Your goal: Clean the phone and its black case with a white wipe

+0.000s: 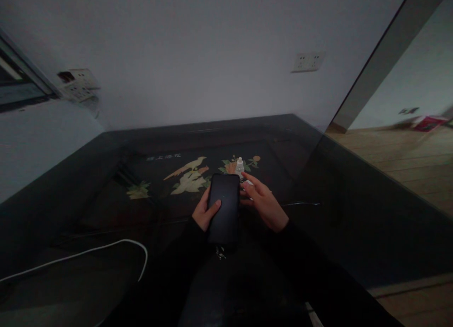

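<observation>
A dark smartphone is in my left hand, screen up and unlit, with the thumb lying over its left edge. A small charm dangles at the phone's lower end. My right hand is by the phone's upper right edge, fingers bent round a small white thing whose kind I cannot make out. Just beyond the fingers stands a little white bottle with a narrow top, its lower part partly hidden.
The dark glossy table bears a bird-and-flower picture. A white cable curves across its left side, and a thin line lies right of my hand. Wall sockets are above the table; a red box sits on the floor.
</observation>
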A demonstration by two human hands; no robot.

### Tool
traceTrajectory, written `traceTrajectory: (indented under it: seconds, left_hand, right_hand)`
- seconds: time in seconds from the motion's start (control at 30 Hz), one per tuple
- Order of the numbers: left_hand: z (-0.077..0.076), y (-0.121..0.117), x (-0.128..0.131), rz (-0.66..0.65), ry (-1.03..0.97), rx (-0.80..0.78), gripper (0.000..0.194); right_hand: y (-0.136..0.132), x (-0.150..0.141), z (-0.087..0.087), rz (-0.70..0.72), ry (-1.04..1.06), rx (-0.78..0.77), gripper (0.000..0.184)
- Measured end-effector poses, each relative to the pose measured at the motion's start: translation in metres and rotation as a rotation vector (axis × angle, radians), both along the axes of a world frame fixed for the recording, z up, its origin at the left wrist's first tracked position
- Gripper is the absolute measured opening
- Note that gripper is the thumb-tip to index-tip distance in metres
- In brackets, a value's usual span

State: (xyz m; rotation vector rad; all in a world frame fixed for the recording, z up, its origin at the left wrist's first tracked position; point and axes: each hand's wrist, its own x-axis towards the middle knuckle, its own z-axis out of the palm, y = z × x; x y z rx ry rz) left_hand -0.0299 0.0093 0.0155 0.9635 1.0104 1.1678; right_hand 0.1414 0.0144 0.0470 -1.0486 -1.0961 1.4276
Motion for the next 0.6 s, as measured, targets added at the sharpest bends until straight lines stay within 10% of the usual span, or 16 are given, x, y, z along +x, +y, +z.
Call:
traceTrajectory:
  seconds: [0.23, 0.6]
  left_hand:
    - [-0.018, 0.023, -0.018, 0.229, 0.124, 0.079, 0.086]
    - [-0.019, 0.037, -0.019, 0.093, 0.619, 0.122, 0.058]
  right_hand:
    - [-0.01, -0.023, -0.023, 0.145, -0.04, -0.089, 0.061]
    - [-0.001, -0.019, -0.038, 0.176, -0.004, -0.113, 0.077]
